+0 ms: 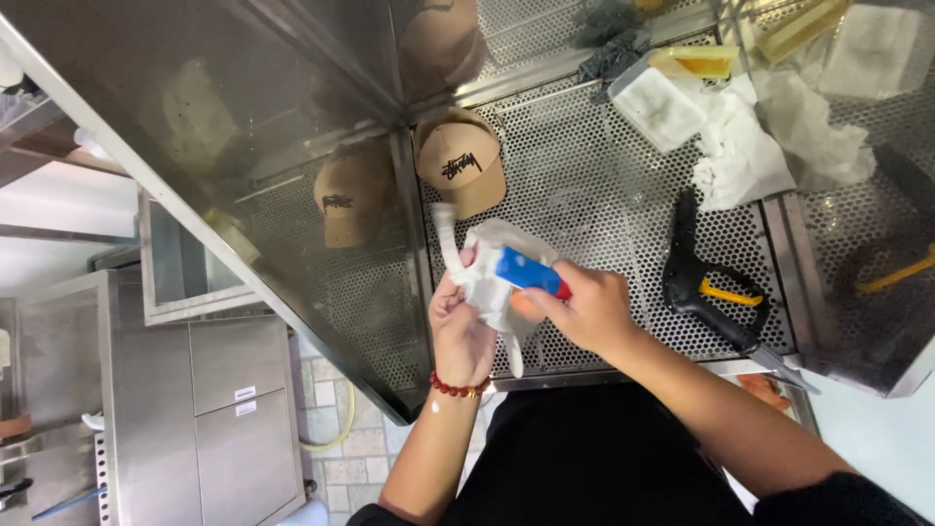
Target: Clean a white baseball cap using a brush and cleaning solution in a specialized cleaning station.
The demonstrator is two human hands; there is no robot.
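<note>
Blue tube point(526, 272) gripped in right hand point(584, 310), over white cloth point(487, 282).

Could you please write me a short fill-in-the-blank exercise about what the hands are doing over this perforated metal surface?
1. The right hand grips a small object that is red and ____.
2. The left hand holds a crumpled white plastic bag and wears a bracelet of ____ beads at the wrist.
3. A tan ____ lies on the perforated metal surface beyond the hands.
4. The black spray gun to the right has a ____ trigger.

Missing words: blue; red; cap; yellow
</note>
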